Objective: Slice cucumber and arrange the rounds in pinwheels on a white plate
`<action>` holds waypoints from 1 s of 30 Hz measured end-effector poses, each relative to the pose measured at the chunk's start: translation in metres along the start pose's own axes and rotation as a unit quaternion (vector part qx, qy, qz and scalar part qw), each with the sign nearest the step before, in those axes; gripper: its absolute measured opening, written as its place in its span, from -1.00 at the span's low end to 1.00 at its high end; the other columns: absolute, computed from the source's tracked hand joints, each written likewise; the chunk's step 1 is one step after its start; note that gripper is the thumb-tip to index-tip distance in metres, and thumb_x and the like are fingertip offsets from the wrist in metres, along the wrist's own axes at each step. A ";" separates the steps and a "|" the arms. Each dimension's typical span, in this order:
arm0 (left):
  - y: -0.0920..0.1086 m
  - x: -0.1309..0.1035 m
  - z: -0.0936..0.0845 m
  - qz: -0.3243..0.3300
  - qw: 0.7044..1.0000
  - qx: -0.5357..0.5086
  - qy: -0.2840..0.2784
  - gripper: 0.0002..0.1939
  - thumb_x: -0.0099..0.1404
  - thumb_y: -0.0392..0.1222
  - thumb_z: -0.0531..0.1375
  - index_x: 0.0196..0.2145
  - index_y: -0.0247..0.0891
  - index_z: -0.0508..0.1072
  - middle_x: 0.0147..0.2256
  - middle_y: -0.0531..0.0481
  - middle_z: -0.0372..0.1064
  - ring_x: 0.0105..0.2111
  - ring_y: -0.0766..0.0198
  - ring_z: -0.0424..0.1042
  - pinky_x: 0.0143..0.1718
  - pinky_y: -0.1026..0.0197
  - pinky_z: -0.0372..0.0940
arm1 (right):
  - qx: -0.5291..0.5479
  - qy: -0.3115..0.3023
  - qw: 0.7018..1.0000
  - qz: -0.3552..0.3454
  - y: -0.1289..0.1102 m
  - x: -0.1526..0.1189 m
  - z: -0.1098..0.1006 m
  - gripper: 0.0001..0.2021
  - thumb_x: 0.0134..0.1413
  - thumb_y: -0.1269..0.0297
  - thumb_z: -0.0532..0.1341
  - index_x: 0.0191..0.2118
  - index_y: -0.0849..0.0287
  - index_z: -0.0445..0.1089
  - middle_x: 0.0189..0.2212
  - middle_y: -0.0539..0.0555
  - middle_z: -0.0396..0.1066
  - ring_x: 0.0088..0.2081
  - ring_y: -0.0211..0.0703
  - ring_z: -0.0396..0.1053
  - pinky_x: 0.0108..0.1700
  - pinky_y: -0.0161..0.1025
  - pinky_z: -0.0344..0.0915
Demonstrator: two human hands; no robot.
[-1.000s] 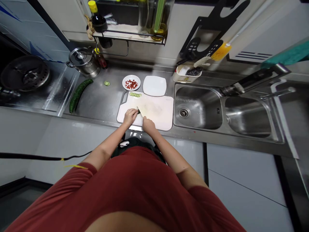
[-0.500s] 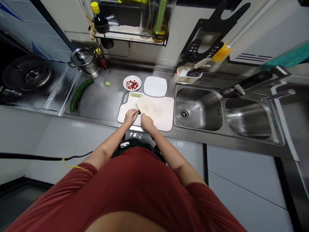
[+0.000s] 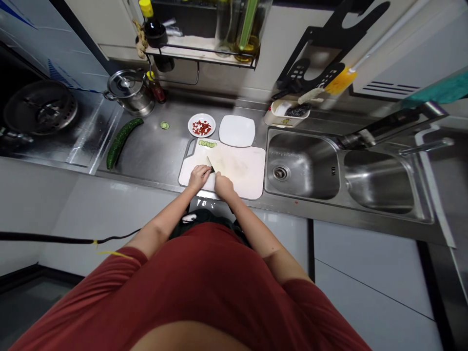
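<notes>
My right hand (image 3: 224,186) is closed round the handle of a knife (image 3: 211,163) over the white cutting board (image 3: 241,183). My left hand (image 3: 199,177) pinches a small dark green cucumber piece (image 3: 212,170) beside the blade, mostly covered by the fingers. Near the board's upper left lie several cucumber slices (image 3: 207,144) in a row. Behind the board stand a white plate with red chopped pieces (image 3: 201,127) and a bare white square plate (image 3: 237,130).
A whole cucumber (image 3: 122,142) and a few slices (image 3: 164,125) lie left on the steel counter. A lidded pot (image 3: 131,92) and a small bottle (image 3: 156,88) stand behind. The double sink (image 3: 303,165) is right; a rack (image 3: 204,53) hangs above.
The whole view has shifted slightly. The knife blade looks narrower and more upright beside the cucumber piece; both hands keep their grips.
</notes>
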State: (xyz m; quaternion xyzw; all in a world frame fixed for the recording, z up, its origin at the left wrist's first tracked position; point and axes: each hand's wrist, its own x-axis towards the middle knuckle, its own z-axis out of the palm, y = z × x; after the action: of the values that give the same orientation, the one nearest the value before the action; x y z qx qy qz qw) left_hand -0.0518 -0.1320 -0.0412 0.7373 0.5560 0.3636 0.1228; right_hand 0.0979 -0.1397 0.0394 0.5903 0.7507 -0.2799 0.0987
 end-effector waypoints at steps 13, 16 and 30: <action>0.000 0.001 0.000 -0.010 1.000 -0.002 -0.006 -0.76 0.36 -0.15 0.03 -0.19 -0.20 0.48 -0.23 -0.09 0.45 -0.17 0.20 0.38 -0.09 0.09 0.27 | -0.005 0.008 1.000 -0.008 -0.001 0.004 -0.004 -0.72 0.18 0.52 -0.02 0.01 0.28 0.15 -0.16 0.28 0.43 -0.12 -0.05 0.42 -0.14 -0.25 0.29; 0.001 0.001 -0.002 -0.015 1.000 0.001 -0.008 -0.76 0.36 -0.14 0.03 -0.19 -0.20 0.48 -0.23 -0.09 0.45 -0.17 0.19 0.38 -0.10 0.08 0.28 | -0.012 -0.003 1.000 -0.003 0.003 -0.004 -0.001 -0.73 0.18 0.52 0.00 0.00 0.29 0.16 -0.16 0.28 0.43 -0.11 -0.03 0.42 -0.14 -0.24 0.29; 0.003 0.002 -0.003 -0.010 1.000 -0.005 0.002 -0.78 0.35 -0.15 0.06 -0.20 -0.21 0.48 -0.23 -0.08 0.46 -0.18 0.21 0.39 -0.09 0.10 0.28 | -0.030 -0.022 0.999 0.010 0.020 -0.037 0.011 -0.73 0.14 0.54 0.01 -0.02 0.29 0.16 -0.19 0.31 0.43 -0.14 0.02 0.43 -0.17 -0.18 0.31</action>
State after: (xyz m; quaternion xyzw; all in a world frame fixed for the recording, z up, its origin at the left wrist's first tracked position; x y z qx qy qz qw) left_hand -0.0516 -0.1324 -0.0365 0.7300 0.5621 0.3668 0.1287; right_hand 0.1256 -0.1735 0.0422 0.5882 0.7505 -0.2693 0.1353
